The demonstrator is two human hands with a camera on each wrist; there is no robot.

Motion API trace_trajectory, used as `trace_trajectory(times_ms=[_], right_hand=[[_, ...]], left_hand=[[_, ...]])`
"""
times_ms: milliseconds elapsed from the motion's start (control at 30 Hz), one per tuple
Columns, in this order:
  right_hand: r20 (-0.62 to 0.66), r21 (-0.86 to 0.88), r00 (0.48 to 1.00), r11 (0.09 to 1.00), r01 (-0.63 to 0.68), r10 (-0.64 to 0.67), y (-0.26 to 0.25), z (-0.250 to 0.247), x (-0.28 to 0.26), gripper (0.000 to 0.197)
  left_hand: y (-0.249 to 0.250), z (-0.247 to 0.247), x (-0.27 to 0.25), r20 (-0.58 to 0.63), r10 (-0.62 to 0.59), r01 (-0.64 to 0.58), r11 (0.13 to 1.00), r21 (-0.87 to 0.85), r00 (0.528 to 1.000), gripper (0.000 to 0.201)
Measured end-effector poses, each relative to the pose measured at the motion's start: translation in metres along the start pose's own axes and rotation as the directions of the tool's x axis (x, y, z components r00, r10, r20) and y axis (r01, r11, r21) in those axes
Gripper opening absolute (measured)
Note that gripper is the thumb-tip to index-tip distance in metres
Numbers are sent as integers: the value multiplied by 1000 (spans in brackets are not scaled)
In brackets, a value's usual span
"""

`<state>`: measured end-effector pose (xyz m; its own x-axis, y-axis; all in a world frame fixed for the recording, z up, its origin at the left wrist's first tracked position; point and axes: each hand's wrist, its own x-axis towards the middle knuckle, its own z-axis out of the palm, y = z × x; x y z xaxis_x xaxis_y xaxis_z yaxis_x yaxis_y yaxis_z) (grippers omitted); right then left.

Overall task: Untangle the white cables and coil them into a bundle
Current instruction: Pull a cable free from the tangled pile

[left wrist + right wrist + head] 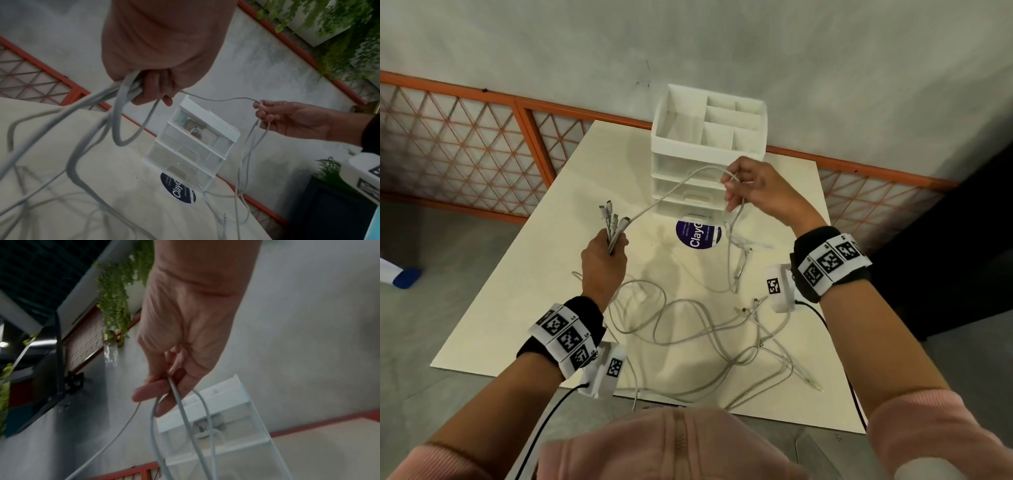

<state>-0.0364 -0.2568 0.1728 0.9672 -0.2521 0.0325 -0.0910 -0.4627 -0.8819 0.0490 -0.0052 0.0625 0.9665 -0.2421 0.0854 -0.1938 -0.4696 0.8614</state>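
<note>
Several white cables [688, 329] lie tangled in loops on the cream board [524, 301]. My left hand [604, 255] is raised above the board and grips a bunch of cable ends, their plugs [613, 219] sticking up past the fist; the left wrist view shows the cables [123, 100] trailing down from it. One cable [671, 192] arcs from that bunch over to my right hand [739, 188], which pinches it in front of the organiser. From the right hand [164, 386] cable strands [185, 418] hang down to the board.
A white drawer organiser [709, 147] with open top compartments stands at the board's far edge, against a grey wall. A round dark blue sticker [698, 234] lies in front of it. An orange lattice fence [465, 137] runs behind. Grey floor surrounds the board.
</note>
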Motion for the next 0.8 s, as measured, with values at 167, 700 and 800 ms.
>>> trace_trajectory(times_ms=[167,700,800], right_hand=[[-71,-94,991,988,-121,115,16,-3,-8,18],[-161,-260,983,958,-125,84,27,-37,-14,19],[-1,-239,994,965,-109,112,14,-23,-14,16]], left_hand=[[-7,-12,8,-121,-93,81,992,-96,988,23],[-17,-11,21,-232,-340,302,935,-186,911,31],[-5,-9,17,-226,-172,118,965,-235,959,29]])
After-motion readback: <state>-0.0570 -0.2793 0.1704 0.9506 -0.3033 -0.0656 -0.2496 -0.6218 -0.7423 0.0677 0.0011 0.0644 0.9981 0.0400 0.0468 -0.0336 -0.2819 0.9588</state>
